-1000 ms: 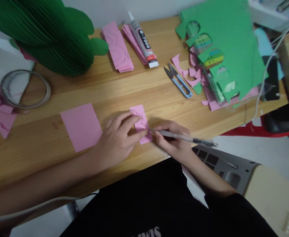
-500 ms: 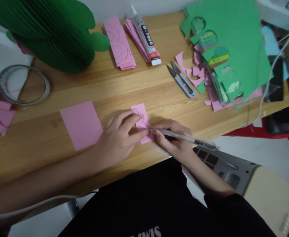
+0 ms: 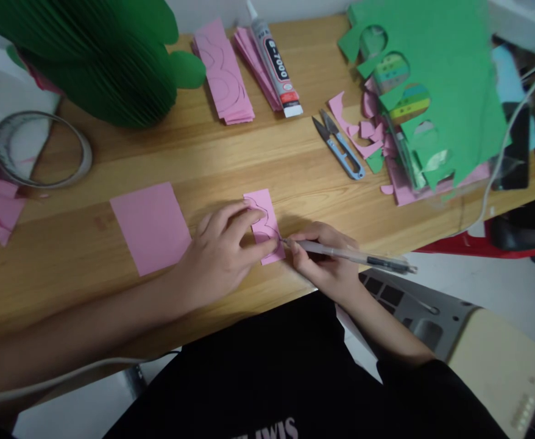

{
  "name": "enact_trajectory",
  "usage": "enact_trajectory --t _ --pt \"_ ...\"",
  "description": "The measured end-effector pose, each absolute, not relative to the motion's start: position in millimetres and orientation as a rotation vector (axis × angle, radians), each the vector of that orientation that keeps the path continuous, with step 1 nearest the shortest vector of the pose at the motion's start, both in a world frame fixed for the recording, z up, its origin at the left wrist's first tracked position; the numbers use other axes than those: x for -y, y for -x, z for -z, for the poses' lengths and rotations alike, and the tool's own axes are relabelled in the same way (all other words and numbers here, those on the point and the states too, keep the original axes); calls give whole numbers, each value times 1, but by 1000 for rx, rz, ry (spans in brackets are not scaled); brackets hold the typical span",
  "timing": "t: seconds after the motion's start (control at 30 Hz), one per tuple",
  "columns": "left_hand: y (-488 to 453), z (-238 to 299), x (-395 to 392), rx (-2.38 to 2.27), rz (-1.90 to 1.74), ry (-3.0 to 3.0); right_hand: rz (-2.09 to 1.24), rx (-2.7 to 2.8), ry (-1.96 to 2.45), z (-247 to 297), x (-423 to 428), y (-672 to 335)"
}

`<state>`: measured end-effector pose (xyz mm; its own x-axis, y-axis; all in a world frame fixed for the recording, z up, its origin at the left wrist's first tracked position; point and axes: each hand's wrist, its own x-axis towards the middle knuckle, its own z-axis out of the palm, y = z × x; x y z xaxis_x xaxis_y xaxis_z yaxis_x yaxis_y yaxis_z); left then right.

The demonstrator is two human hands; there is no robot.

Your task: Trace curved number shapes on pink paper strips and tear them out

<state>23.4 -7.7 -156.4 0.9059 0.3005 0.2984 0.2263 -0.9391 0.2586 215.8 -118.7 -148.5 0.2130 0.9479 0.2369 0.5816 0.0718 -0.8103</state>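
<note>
A small pink paper strip [image 3: 264, 214] lies near the front edge of the wooden table [image 3: 231, 158], with a dark curved line drawn on it. My left hand [image 3: 219, 253] rests flat on the strip's left side, fingers stretched over it. My right hand [image 3: 326, 259] is closed round a clear pen [image 3: 354, 256]. The pen's tip touches the strip's lower right edge. A plain pink paper rectangle [image 3: 151, 227] lies just left of my left hand.
Behind are stacks of pink strips [image 3: 224, 76], a glue tube [image 3: 274, 61], blue thread snips [image 3: 338, 146], pink scraps, and cut green sheets [image 3: 436, 85] at the right. A green honeycomb paper shape [image 3: 89, 55] and a tape ring [image 3: 41, 149] sit at the left.
Both hands stay on the strip; the pen tip has shifted only slightly along the drawn line. The view has tilted a little, so the table's things sit somewhat higher.
</note>
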Motion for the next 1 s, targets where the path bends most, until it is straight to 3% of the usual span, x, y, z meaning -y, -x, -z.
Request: enact_trajectory --t 1.0 --pt "-25 158 13 -503 -515 -2777 -523 1512 1582 149 120 -217"
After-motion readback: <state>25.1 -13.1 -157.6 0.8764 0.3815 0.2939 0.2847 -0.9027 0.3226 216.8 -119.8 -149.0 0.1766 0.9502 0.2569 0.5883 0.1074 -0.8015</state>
